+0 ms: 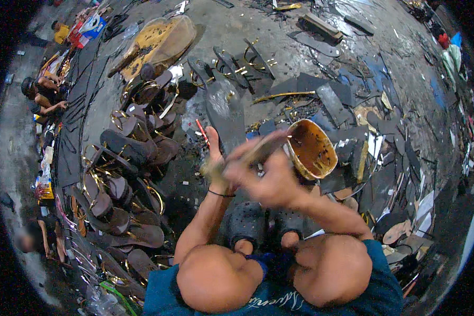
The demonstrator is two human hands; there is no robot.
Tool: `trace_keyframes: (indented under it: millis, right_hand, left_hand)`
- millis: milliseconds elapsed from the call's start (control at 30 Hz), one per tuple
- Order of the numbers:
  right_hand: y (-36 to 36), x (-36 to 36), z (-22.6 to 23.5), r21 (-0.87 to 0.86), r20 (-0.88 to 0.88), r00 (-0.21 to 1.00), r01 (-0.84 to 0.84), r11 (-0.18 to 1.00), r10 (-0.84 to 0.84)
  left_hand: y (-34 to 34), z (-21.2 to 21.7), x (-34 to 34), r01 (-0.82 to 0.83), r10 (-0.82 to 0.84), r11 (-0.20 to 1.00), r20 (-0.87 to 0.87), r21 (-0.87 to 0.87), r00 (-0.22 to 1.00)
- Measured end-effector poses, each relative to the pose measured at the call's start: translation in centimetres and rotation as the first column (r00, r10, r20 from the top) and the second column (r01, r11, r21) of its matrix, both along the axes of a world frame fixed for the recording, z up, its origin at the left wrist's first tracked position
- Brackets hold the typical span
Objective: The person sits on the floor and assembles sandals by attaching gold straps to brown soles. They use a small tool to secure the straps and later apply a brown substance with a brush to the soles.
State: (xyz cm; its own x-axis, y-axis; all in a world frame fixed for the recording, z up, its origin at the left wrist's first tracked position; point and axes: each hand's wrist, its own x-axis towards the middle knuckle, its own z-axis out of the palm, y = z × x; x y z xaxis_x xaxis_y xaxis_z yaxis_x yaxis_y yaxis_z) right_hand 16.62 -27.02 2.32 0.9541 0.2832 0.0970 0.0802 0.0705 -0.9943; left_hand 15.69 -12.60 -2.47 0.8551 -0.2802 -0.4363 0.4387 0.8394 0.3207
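I sit on the floor with my knees drawn up and both hands raised in front of them. My left hand (214, 158), with a thin black band at the wrist, grips a thin red stick (201, 131) that points up and to the left. My right hand (271, 179) is motion-blurred and closed around a dark sandal piece (260, 148) that touches the left hand. Just right of both hands stands an open oval tin (312, 149) with a sticky yellow-brown inside. My dark clogs (247, 221) show below the hands.
A heap of dark sandals with gold straps (126, 174) fills the floor on my left. Black sheet scraps and cut soles (353, 105) cover the right and far side. A large yellow-stained board (160, 42) lies at the back. Other people (45, 92) sit along the left edge.
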Motion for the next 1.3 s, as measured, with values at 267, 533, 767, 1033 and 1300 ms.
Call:
trace_keyframes:
  millis: [267,533,767,1033,1300]
  right_hand:
    - [-1.2,0.1,-5.4,-0.347,0.251,0.960,0.205,0.915,-0.120]
    - [-0.6,0.7,-4.8,-0.331,0.633,0.768,0.379,0.864,-0.094]
    - [1.1,-1.5,-3.8,-0.032,0.148,0.986,0.076,0.997,-0.071]
    - [-5.3,0.9,-8.1,-0.128,-0.454,0.871,-0.274,0.953,0.189]
    - [-11.3,15.2,-15.0,-0.671,0.146,0.950,0.300,0.678,-0.275]
  left_hand:
    - [1.2,-2.0,1.1,-0.447,0.444,0.842,0.085,0.303,0.892]
    - [0.7,-2.3,0.8,-0.407,0.393,0.850,0.111,0.335,0.913]
    - [-0.8,-2.2,0.5,-0.197,0.210,0.968,-0.072,0.156,0.975]
    - [1.5,-2.7,1.4,-0.237,0.228,0.945,0.065,0.223,0.971]
    - [10.0,-2.8,2.7,-0.427,-0.084,-0.170,0.419,0.888,0.904]
